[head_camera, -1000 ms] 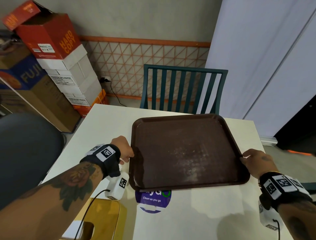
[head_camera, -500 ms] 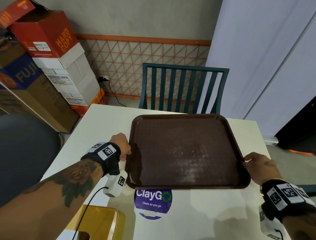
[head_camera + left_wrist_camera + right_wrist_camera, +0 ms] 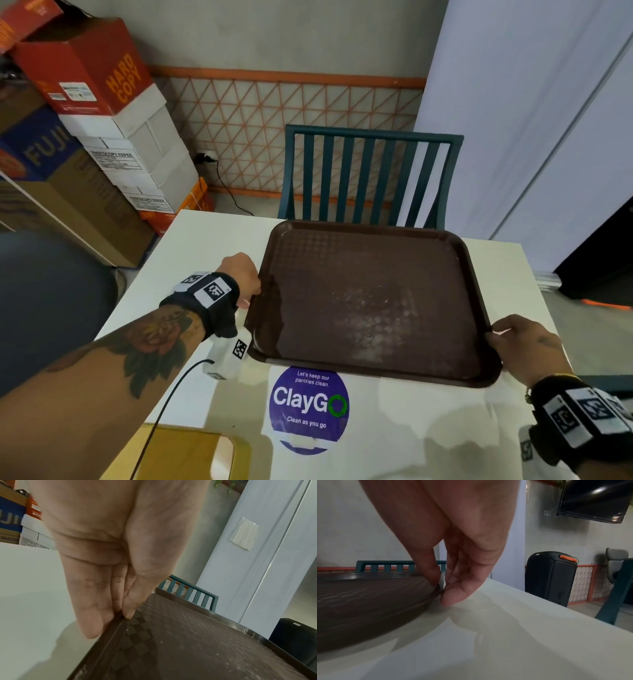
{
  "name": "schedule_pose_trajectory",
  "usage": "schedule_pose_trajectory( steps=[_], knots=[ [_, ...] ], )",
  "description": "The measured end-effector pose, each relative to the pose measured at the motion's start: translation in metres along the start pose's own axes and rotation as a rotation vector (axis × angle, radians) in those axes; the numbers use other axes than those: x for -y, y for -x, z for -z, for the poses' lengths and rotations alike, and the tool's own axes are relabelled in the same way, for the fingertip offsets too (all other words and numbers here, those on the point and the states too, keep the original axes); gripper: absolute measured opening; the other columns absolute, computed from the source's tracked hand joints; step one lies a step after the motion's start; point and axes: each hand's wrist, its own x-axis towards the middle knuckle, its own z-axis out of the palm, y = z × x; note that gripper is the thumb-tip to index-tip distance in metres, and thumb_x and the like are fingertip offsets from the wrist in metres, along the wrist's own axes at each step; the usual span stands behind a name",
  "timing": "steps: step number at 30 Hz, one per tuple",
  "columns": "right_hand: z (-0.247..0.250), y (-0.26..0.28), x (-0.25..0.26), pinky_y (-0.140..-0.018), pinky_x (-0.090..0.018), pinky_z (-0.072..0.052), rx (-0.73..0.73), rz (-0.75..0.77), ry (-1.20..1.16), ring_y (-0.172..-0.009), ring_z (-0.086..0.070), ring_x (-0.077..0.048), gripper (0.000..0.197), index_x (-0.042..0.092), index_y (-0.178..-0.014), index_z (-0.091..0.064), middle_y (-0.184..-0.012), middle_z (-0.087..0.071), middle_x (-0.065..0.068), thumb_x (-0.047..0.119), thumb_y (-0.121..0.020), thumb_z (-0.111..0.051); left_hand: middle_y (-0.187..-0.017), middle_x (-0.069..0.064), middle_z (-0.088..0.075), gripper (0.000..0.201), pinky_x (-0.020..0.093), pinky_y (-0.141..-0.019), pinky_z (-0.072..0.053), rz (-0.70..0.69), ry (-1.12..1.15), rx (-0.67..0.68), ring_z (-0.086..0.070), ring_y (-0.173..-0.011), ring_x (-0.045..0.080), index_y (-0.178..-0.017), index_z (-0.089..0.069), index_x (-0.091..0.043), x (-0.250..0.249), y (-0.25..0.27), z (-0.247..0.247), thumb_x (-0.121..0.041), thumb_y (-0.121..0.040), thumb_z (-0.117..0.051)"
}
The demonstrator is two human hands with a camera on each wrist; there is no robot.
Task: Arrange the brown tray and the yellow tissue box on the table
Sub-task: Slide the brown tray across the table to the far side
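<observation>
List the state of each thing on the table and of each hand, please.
brown tray: empty, pinched at both side rims
left hand: pinches the tray's left rim
right hand: pinches the tray's right rim
yellow tissue box: at the table's near edge, untouched
ClayGo sticker: flat, fully uncovered

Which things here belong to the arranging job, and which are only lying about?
Belongs to the job:
- brown tray, pinched at its side rims by the left hand and the right hand
- yellow tissue box, at the near table edge
- white table

Only lying about:
- round ClayGo sticker
- teal chair
- stacked paper boxes
- black speaker
</observation>
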Motion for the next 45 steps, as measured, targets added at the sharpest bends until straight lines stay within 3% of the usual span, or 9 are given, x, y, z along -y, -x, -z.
schedule_pose_trajectory(
  steps=[2,7,13,20,24,30,35,45],
  knots=[
    [-0.001,0.001,0.0,-0.096,-0.044,-0.05,-0.005,0.006,-0.024,-0.092,-0.068,-0.037,0.007,0.02,-0.087,-0.065,-0.078,-0.074,-0.009,0.023,-0.081,-0.066,-0.095,0.02,-0.074,0.021,0.044,-0.073,-0.062,0.018,0.027,0.032,-0.074,-0.083,0.035,-0.099,-0.067,0.004,0.001,0.005,0.002,-0.005,-0.08,-0.071],
    [-0.002,0.005,0.005,-0.095,-0.038,-0.044,-0.034,0.029,-0.036,-0.101,-0.06,-0.035,0.011,0.011,-0.095,-0.069,-0.087,-0.075,-0.014,0.015,-0.087,-0.063,-0.099,0.023,-0.074,0.026,0.043,-0.076,-0.062,0.029,0.028,0.098,-0.075,-0.083,0.034,-0.106,-0.065,0.001,0.01,0.01,-0.002,-0.001,-0.081,-0.068],
    [-0.003,0.009,0.008,-0.096,-0.039,-0.043,-0.035,0.016,-0.036,-0.104,-0.06,-0.037,0.012,0.009,-0.096,-0.07,-0.09,-0.075,-0.014,0.013,-0.087,-0.063,-0.101,0.022,-0.073,0.027,0.045,-0.081,-0.06,-0.051,0.019,0.028,-0.073,-0.088,0.035,-0.106,-0.068,0.002,0.013,0.007,-0.003,-0.006,-0.08,-0.071],
    [-0.004,0.004,0.01,-0.091,-0.038,-0.048,-0.052,-0.011,-0.01,-0.097,-0.064,-0.038,0.016,0.007,-0.097,-0.073,-0.095,-0.071,-0.019,0.014,-0.087,-0.062,-0.105,0.022,-0.07,0.025,0.047,-0.084,-0.059,-0.089,0.055,-0.047,-0.069,-0.093,0.038,-0.105,-0.069,0.003,0.012,0.006,-0.006,-0.004,-0.081,-0.068],
    [-0.004,0.006,0.012,-0.096,-0.037,-0.046,-0.085,-0.007,0.005,-0.107,-0.061,-0.039,0.013,0.007,-0.094,-0.072,-0.103,-0.071,-0.021,0.014,-0.088,-0.062,-0.101,0.02,-0.07,0.024,0.048,-0.074,-0.062,-0.045,0.129,-0.005,-0.071,-0.087,0.037,-0.102,-0.068,-0.002,0.013,0.005,-0.007,0.002,-0.078,-0.069],
    [-0.006,0.007,0.011,-0.095,-0.036,-0.049,-0.096,-0.05,0.002,-0.107,-0.063,-0.037,0.02,0.008,-0.102,-0.072,-0.106,-0.071,-0.021,0.017,-0.089,-0.061,-0.101,0.021,-0.069,0.029,0.041,-0.064,-0.062,-0.005,0.186,0.007,-0.07,-0.085,0.035,-0.107,-0.065,-0.004,0.014,0.006,-0.007,0.005,-0.079,-0.069],
    [-0.008,0.009,0.014,-0.096,-0.038,-0.049,-0.107,-0.071,-0.015,-0.11,-0.059,-0.039,0.021,0.008,-0.105,-0.071,-0.107,-0.07,-0.021,0.017,-0.09,-0.059,-0.095,0.02,-0.07,0.027,0.044,-0.069,-0.062,0.01,0.211,0.015,-0.07,-0.081,0.034,-0.104,-0.065,-0.004,0.014,0.006,-0.006,0.006,-0.079,-0.068],
    [-0.008,0.007,0.011,-0.096,-0.038,-0.047,-0.086,-0.089,-0.036,-0.118,-0.054,-0.038,0.021,0.01,-0.106,-0.071,-0.11,-0.069,-0.019,0.017,-0.091,-0.058,-0.102,0.023,-0.07,0.03,0.049,-0.077,-0.061,0.018,0.181,0.002,-0.07,-0.087,0.038,-0.108,-0.064,-0.003,0.011,0.008,-0.006,0.005,-0.08,-0.068]
  ],
)
